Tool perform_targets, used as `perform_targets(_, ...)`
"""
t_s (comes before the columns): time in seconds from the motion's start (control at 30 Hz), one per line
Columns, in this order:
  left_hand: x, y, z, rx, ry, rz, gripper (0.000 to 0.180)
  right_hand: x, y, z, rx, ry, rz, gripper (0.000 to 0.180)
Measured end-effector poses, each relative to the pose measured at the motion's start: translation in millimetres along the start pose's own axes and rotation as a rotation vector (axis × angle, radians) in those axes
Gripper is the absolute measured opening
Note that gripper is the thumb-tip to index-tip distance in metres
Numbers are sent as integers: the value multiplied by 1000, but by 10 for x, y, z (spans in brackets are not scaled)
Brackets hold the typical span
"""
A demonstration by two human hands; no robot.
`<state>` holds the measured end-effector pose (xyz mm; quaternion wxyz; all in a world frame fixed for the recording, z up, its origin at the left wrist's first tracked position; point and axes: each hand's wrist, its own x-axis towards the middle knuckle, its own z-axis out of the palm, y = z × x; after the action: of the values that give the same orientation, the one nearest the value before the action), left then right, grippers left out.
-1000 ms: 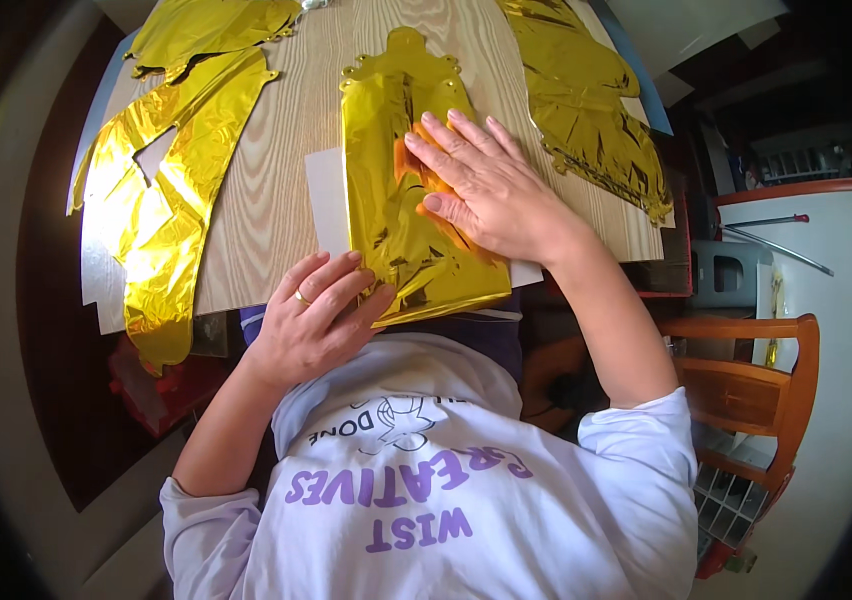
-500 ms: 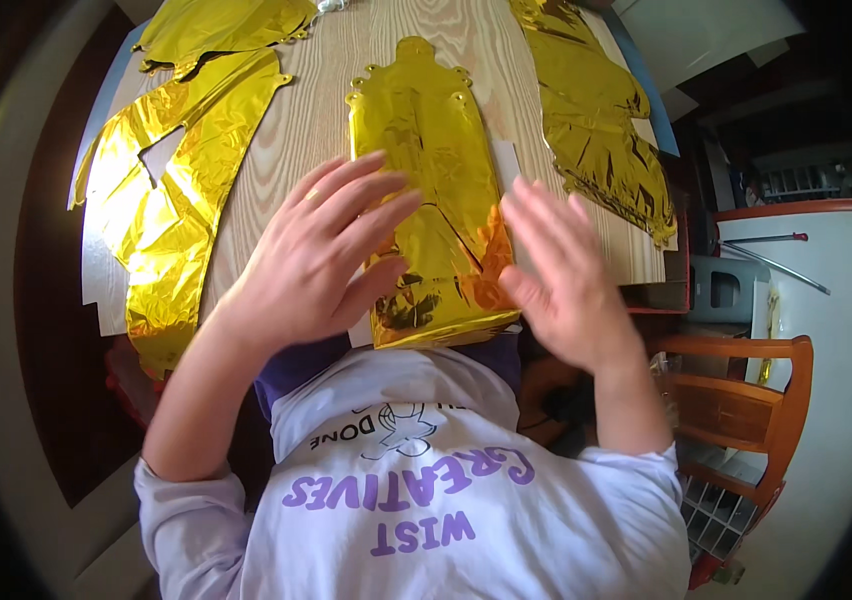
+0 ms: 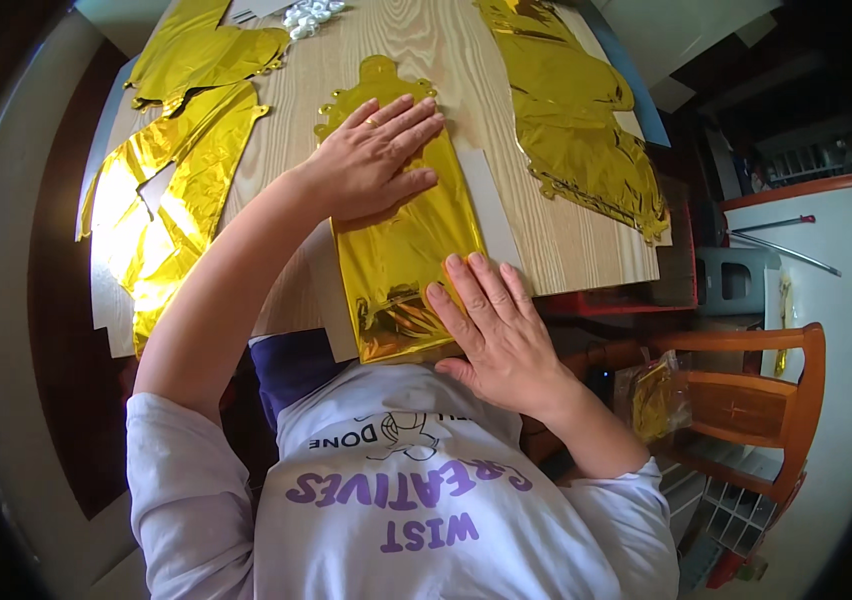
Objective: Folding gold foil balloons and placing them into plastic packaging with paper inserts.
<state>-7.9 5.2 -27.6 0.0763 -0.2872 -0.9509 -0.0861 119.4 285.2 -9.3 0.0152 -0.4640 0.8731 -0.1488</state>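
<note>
A folded gold foil balloon (image 3: 401,240) lies flat in front of me, its rounded tab and small ring tabs toward the far side. My left hand (image 3: 376,160) rests flat across its upper part, fingers stretched out to the right. Near the lower right edge of the foil, my right hand (image 3: 491,325) lies with fingers extended, the fingertips on or just over its edge. Neither hand grips anything. Beneath the foil, a pale sheet of card (image 3: 489,200) shows along the right side.
More gold foil balloons lie flat on the wooden table (image 3: 291,120), a left one (image 3: 191,190) and a right one (image 3: 586,130). White small pieces (image 3: 311,15) sit at the far edge. A wooden chair (image 3: 746,385) with a bagged gold item (image 3: 654,395) stands at the right.
My left hand has moved farther up and come down onto the foil. My right hand has dropped toward its near right edge. The raised orange-tinted fold now lies flatter.
</note>
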Motion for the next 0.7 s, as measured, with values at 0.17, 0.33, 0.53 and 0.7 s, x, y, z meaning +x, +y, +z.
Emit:
perform_targets(0.17,-109,-106,-114,82,299,-154,64,42,52,-90,-17,19,-44,80)
perform_targets(0.33,-845,742,-605,-148,234,24,48,123,206,-212,63,108,-108,63)
perform_targets(0.53,-1381,1120,-443,-231,249,-27,41,48,364,-193,-85,147,-242,53)
perform_targets(0.7,-1467,1212,-287,-180,350,-55,42,-9,528,-122,-50,184,-226,52)
